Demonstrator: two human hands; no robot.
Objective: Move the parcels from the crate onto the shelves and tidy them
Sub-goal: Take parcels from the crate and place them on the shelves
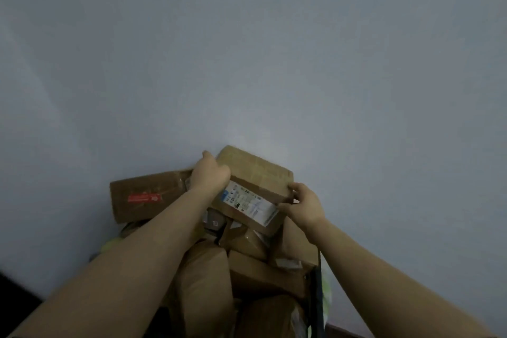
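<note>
We grip labelled cardboard parcel (255,184) at opposite corners. Left hand (210,177) curls over far-left edge, right hand (304,204) pinches near-right corner, likely to square it. Parcel sits tilted atop parcel stack (260,274) against wall (247,49), beside red-stickered box (142,195).

Brown cardboard parcel (255,186), white label on near face, tilted atop pile of brown parcels (247,263); red-labelled parcel (145,195) at left.

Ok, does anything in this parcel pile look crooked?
Yes. The labelled box, held by the left hand and right hand, sits skewed atop the pile; the red-stickered box beside it tilts too.
</note>
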